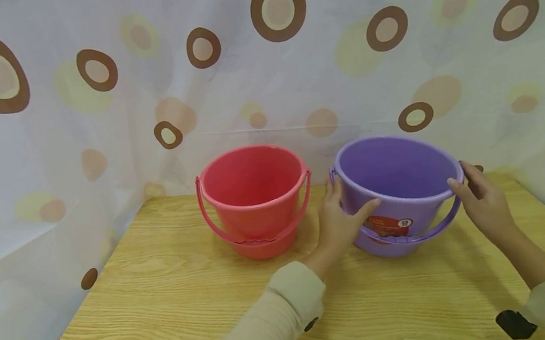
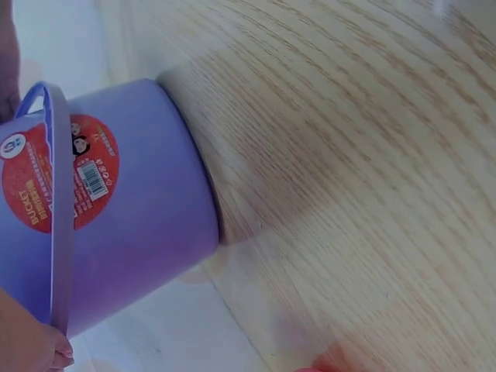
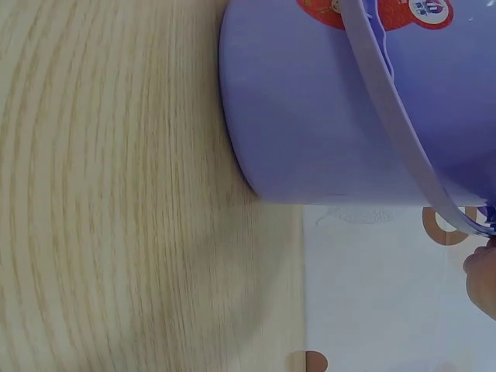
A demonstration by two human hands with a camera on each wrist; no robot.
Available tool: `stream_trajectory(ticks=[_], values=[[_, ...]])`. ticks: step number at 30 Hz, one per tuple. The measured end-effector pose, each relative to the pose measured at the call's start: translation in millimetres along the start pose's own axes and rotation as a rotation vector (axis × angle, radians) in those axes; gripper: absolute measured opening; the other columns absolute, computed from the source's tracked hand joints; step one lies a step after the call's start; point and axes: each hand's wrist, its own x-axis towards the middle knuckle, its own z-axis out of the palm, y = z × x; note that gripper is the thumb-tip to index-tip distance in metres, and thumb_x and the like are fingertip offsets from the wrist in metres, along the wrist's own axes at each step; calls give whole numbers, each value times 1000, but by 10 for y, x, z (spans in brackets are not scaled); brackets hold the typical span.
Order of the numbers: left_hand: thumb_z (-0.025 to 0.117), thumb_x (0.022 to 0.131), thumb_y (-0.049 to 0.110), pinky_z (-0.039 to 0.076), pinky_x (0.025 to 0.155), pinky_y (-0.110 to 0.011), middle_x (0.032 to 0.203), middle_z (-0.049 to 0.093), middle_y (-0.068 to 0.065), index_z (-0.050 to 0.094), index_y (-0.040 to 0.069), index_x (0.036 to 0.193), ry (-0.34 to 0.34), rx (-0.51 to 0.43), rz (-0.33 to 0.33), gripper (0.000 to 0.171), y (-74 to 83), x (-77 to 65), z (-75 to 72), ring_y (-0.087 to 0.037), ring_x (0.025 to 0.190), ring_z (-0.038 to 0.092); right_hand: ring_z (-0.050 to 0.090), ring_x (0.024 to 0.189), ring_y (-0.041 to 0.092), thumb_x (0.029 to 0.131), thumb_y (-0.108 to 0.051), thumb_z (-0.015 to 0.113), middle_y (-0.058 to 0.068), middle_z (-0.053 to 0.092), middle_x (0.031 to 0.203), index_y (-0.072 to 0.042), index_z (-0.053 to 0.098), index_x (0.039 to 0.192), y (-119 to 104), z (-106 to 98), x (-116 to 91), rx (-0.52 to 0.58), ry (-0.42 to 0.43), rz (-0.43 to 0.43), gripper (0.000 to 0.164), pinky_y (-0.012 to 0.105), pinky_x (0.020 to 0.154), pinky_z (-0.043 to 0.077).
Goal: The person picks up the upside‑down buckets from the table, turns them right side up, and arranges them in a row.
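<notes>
On the right half of the wooden table stands a purple bucket [image 1: 412, 210], its handle hanging down across the front over a red label [image 2: 87, 182]. My left hand [image 1: 336, 219] holds its left side, with the thumb spread over the front wall below the rim. At the right rim, my right hand [image 1: 487, 206] grips with the thumb at the front and the fingers behind, partly hidden. In the right wrist view, the purple wall [image 3: 310, 124] and lowered handle fill the upper right. A little to the left, a red bucket [image 1: 245, 221] stands upright, untouched.
The wooden table [image 1: 167, 307] runs back to a pale curtain [image 1: 243, 94] with brown, yellow and peach spots. Curtain folds also border the table's left and right sides. A narrow gap separates the two buckets.
</notes>
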Motion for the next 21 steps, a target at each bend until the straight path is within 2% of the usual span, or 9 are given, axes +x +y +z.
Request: stream_trajectory(ticks=[4,8,16,18,20,21], values=[[75,75,38,24,114,-34,152,21,-15,29,-2,142,11,8,18,91,13,24,39,-23,142,21,37,110,-21,97,-28,44,-1,33,148,-2,26,145,24,-31,50,-26,-8,56,57,-6,82,34],[75,75,38,21,115,-34,153,19,-12,27,-2,143,13,24,19,92,32,49,64,-21,142,18,40,97,-25,96,-31,46,3,39,144,-3,30,144,47,-40,98,-50,19,85,58,-6,80,35],[74,76,38,22,115,-35,153,16,-14,26,-1,143,-26,76,15,91,32,71,57,-23,142,17,37,98,-25,95,-37,44,6,37,146,-6,29,144,80,-81,155,-90,-11,145,60,-7,78,32],[74,77,39,22,115,-35,154,15,-13,24,1,144,-51,96,21,92,21,70,39,-23,143,17,37,97,-25,96,-37,43,13,36,146,-6,29,145,88,-96,160,-106,-21,133,60,-6,78,33],[73,78,41,24,114,-35,155,14,-11,22,3,146,-81,138,36,93,7,64,9,-23,143,18,36,104,-22,96,-36,43,13,35,147,-6,29,145,88,-105,150,-112,-16,117,59,-3,86,31],[72,78,42,25,114,-35,155,14,-9,21,5,147,-95,165,46,93,2,60,-12,-23,142,19,35,105,-21,95,-36,44,9,41,144,-6,30,145,83,-104,141,-120,5,111,59,-1,90,32]])
